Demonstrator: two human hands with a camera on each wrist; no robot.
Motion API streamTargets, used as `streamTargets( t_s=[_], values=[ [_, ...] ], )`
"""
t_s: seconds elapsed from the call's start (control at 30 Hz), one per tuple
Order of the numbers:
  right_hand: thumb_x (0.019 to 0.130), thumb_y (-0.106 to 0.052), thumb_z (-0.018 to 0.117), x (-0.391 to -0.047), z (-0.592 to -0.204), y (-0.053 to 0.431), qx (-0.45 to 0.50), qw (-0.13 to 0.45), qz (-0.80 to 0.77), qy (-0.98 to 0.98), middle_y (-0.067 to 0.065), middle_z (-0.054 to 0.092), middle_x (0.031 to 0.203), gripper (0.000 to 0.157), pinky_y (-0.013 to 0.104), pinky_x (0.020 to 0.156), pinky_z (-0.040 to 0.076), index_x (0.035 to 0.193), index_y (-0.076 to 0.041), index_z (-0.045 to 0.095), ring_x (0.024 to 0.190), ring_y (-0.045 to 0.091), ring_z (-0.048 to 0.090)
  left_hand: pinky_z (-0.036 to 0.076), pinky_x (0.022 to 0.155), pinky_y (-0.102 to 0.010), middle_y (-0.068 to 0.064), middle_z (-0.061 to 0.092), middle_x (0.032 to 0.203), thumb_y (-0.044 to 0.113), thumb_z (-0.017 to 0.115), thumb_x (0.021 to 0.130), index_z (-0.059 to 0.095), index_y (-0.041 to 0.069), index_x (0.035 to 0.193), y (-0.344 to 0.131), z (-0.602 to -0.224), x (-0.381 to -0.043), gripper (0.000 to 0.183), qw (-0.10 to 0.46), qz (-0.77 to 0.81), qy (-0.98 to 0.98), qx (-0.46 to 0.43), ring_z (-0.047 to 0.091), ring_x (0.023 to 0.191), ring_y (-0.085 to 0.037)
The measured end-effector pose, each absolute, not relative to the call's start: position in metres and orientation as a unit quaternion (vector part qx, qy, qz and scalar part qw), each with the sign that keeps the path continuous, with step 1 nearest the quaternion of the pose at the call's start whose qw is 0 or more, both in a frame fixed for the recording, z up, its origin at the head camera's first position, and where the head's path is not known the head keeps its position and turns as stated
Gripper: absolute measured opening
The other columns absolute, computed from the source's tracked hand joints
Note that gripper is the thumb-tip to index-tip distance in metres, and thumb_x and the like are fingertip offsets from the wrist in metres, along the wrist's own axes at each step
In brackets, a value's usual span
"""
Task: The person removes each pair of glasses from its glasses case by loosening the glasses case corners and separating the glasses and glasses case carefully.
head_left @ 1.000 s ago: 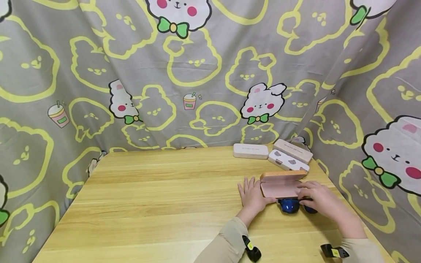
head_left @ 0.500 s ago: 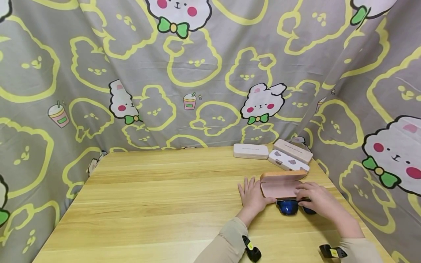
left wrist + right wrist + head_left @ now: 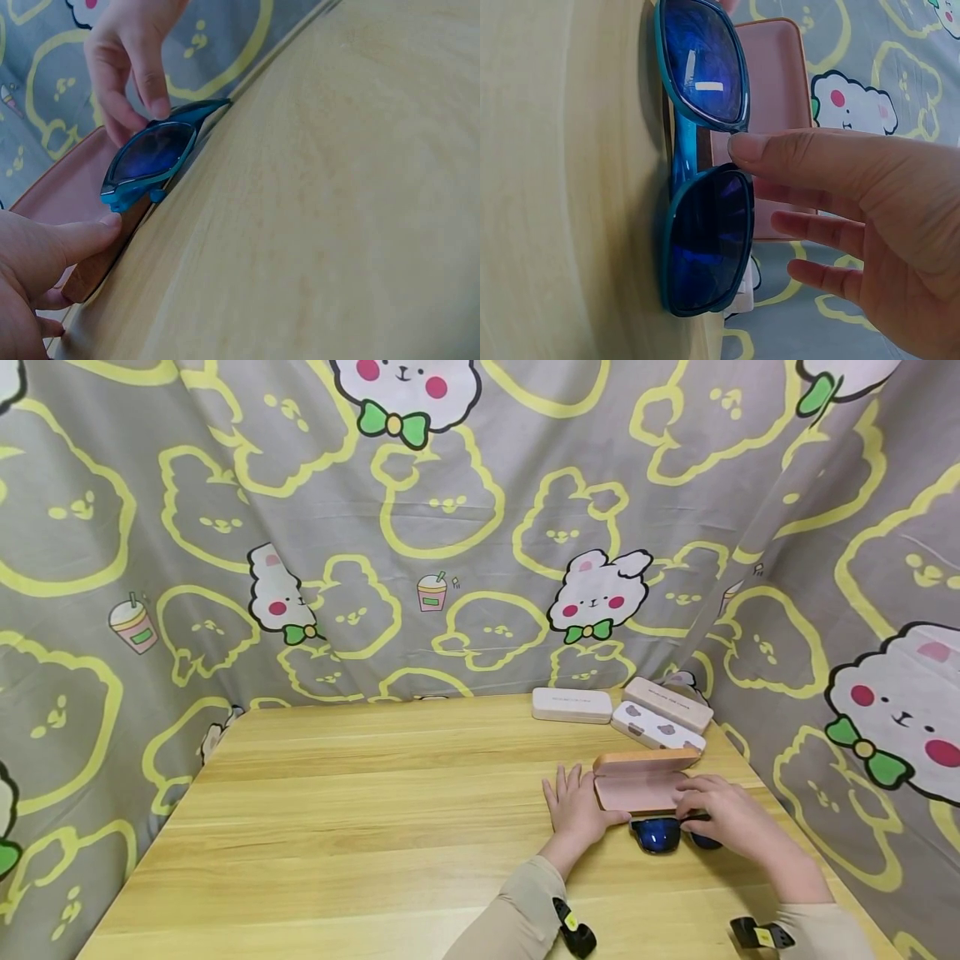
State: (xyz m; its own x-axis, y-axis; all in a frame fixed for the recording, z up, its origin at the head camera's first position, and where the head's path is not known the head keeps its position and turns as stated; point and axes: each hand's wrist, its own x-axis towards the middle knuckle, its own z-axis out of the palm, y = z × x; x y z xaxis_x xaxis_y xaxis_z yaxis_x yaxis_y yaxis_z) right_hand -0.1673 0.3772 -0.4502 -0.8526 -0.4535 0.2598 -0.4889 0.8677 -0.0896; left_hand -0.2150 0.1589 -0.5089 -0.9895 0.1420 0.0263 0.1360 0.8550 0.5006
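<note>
The right hand (image 3: pixel 731 817) pinches the blue sunglasses (image 3: pixel 658 833) at the frame, thumb in front, fingers (image 3: pixel 810 229) behind; the left hand (image 3: pixel 576 806) lies flat, fingers relaxed, thumb touching the open pink case (image 3: pixel 641 779). The sunglasses stand at the case's near edge on the wooden counter (image 3: pixel 360 827); three closed cases (image 3: pixel 628 710) lie behind; a cartoon-print cloth (image 3: pixel 450 527) encloses the counter.

Makeshift recording booth: cartoon bunny cloth (image 3: pixel 450 527) draped round wooden table (image 3: pixel 360 810).

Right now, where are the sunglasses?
In the head view the sunglasses lie on the table's near right part, against the open pink case's front, under the right hand.
</note>
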Motion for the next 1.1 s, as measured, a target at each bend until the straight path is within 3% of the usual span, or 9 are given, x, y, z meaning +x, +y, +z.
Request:
streamTargets(
  t_s=[0.17, 0.3, 0.53, 0.7, 1.1],
  values=[
    [0.066, -0.016, 0.085, -0.169, -0.450, 0.381, 0.261, 0.147, 0.075, -0.951, 0.010, 0.071, 0.106, 0.024, 0.054, 0.075, 0.053, 0.074, -0.031, 0.069, 0.098, 0.035, 0.064, 0.014, 0.122, -0.055, 0.004, 0.040, 0.154, 0.070, 0.072, 0.067, 0.052, 0.025, 0.140, 0.159, -0.509, -0.215, 0.088, 0.007, 0.262, 0.962, 0.073, 0.022, 0.151, -0.026],
    [0.063, -0.015, 0.087, -0.172, -0.448, 0.384, 0.275, 0.179, 0.071, -0.942, 0.010, 0.071, 0.102, 0.024, 0.050, 0.075, 0.053, 0.076, -0.027, 0.071, 0.091, 0.032, 0.065, 0.014, 0.122, -0.055, 0.004, 0.040, 0.154, 0.070, 0.072, 0.068, 0.052, 0.025, 0.139, 0.158, -0.510, -0.215, 0.087, 0.007, 0.263, 0.962, 0.074, 0.022, 0.151, -0.026],
    [0.068, -0.013, 0.086, -0.177, -0.432, 0.383, 0.251, 0.168, 0.068, -0.951, 0.013, 0.071, 0.102, 0.019, 0.053, 0.077, 0.054, 0.083, -0.017, 0.074, 0.093, 0.036, 0.065, 0.013, 0.122, -0.055, 0.003, 0.039, 0.154, 0.068, 0.073, 0.068, 0.052, 0.026, 0.139, 0.158, -0.509, -0.216, 0.085, 0.011, 0.271, 0.960, 0.073, 0.020, 0.151, -0.026],
    [0.064, -0.011, 0.087, -0.183, -0.426, 0.384, 0.263, 0.206, 0.061, -0.941, 0.012, 0.072, 0.098, 0.024, 0.052, 0.073, 0.055, 0.083, -0.015, 0.074, 0.088, 0.035, 0.067, 0.013, 0.122, -0.055, 0.004, 0.039, 0.154, 0.069, 0.073, 0.068, 0.052, 0.026, 0.139, 0.158, -0.508, -0.215, 0.085, 0.011, 0.269, 0.960, 0.072, 0.020, 0.151, -0.025],
    [0.073, -0.015, 0.083, -0.193, -0.406, 0.378, 0.216, 0.169, 0.088, -0.958, 0.018, 0.070, 0.108, 0.017, 0.059, 0.082, 0.050, 0.088, -0.016, 0.075, 0.099, 0.041, 0.064, 0.013, 0.122, -0.055, 0.003, 0.040, 0.154, 0.068, 0.074, 0.067, 0.052, 0.027, 0.139, 0.158, -0.508, -0.215, 0.085, 0.010, 0.273, 0.959, 0.074, 0.022, 0.151, -0.026]
  ],
)
